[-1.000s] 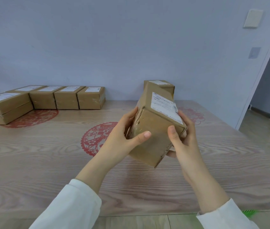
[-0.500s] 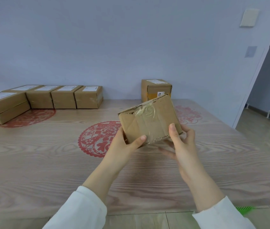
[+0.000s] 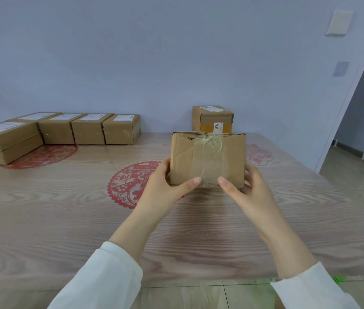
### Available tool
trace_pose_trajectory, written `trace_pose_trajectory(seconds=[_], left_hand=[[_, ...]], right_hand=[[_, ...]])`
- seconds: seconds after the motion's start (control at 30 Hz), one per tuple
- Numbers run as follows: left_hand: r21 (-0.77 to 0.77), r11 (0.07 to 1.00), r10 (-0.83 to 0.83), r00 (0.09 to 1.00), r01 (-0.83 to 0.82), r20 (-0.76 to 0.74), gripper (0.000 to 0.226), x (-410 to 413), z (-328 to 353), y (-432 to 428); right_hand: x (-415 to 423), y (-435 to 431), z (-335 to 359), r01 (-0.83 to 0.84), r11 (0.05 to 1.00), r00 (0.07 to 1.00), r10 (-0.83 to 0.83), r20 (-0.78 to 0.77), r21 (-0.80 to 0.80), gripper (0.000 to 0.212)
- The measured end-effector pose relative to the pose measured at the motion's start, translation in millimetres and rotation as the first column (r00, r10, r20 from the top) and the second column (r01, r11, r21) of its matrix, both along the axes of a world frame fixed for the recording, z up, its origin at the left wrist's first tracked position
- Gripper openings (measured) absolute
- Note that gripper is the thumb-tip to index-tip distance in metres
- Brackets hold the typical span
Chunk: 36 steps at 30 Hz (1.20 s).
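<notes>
1. A small brown corrugated-cardboard box [image 3: 207,161] is held up over the pale wood-grain bench [image 3: 65,219], just right of a round red paper-cut decal [image 3: 129,184] that lies flat on the surface.
2. The box is a squat rectangular block. Its broad face is turned toward the camera and its top edge is about level.
3. A wide strip of clear glossy tape runs down the middle of that face. The tape is crinkled and bunched near the top edge, where the cardboard is dented and slightly torn.
4. The left hand [image 3: 165,190] grasps the box at its lower left corner, with the thumb pressed flat on the front face and the fingers wrapped behind.
5. The right hand [image 3: 252,192] grasps the lower right corner the same way, its thumb on the tape's lower end. The two thumb tips are near each other but apart.
6. Both forearms come out of loose white fabric sleeves [image 3: 109,270].
7. A taller brown cardboard carton [image 3: 212,118] with a white label and an orange-yellow tape band stands on the bench behind the held box.
8. At far left sits a row of low brown cardboard parcels [image 3: 87,130], side by side, with white labels on top and shiny tape on their faces.
9. A larger flat cardboard parcel [image 3: 5,143] closes that row at the left edge.
</notes>
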<state>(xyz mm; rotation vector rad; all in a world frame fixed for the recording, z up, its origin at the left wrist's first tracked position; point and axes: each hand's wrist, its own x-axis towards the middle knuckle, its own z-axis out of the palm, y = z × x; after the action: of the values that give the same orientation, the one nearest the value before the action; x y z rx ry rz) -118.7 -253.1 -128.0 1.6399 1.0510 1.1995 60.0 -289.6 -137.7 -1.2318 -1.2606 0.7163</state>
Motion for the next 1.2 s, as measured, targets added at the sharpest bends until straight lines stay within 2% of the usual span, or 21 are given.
trace_pose_trajectory(seconds=[0.17, 0.33, 0.47, 0.57, 0.67, 0.83, 0.97, 1.1, 1.2], left_hand=[[0.031, 0.999, 0.02, 1.0, -0.021, 0.012, 0.078, -0.9, -0.3, -1.0], [0.022, 1.0, 0.015, 0.999, -0.015, 0.031, 0.075, -1.6, -4.5, -2.8], [0.039, 0.999, 0.017, 0.997, -0.02, 0.073, 0.072, -0.3, -2.5, -1.8], [0.034, 0.999, 0.021, 0.996, -0.025, 0.087, 0.075, 0.2, -2.9, -1.3], [0.037, 0.999, 0.002, 0.998, -0.005, 0.066, 0.076, 0.5, -7.2, -2.8], [0.036, 0.999, 0.032, 0.996, -0.036, 0.088, 0.058, -0.9, -6.4, -2.2], [0.046, 0.998, 0.041, 0.996, -0.045, 0.084, 0.048, -1.2, -7.6, -2.5], [0.063, 0.998, 0.009, 0.997, -0.014, 0.072, 0.057, -1.7, -5.6, -6.0], [0.031, 0.999, 0.019, 0.996, -0.021, 0.087, 0.071, -1.3, 0.0, -10.8]], right_hand=[[-0.8, 1.9, -0.8, 0.006, 1.0, 1.0, -0.006, 0.001, 0.0, 0.095], [-1.2, 3.0, -5.4, -0.005, 1.0, 1.0, 0.006, -0.008, 0.013, 0.08], [-1.4, 1.0, -5.9, -0.03, 0.999, 0.999, 0.03, 0.015, 0.043, 0.087], [-3.1, -0.5, -3.6, -0.033, 0.998, 0.999, 0.032, 0.014, 0.047, 0.078], [-6.3, 0.7, -4.9, 0.032, 0.999, 0.999, -0.032, -0.009, 0.032, 0.06], [-9.5, 1.5, -10.9, 0.065, 0.997, 0.997, -0.067, 0.044, 0.032, 0.043], [-11.4, 0.8, -9.7, 0.063, 0.997, 0.998, -0.064, 0.015, 0.04, 0.046], [-13.5, 0.6, -7.0, 0.069, 0.995, 0.998, -0.069, 0.005, 0.07, 0.078], [-11.7, 0.1, -7.6, 0.051, 0.993, 0.998, -0.055, 0.036, 0.108, 0.075]])
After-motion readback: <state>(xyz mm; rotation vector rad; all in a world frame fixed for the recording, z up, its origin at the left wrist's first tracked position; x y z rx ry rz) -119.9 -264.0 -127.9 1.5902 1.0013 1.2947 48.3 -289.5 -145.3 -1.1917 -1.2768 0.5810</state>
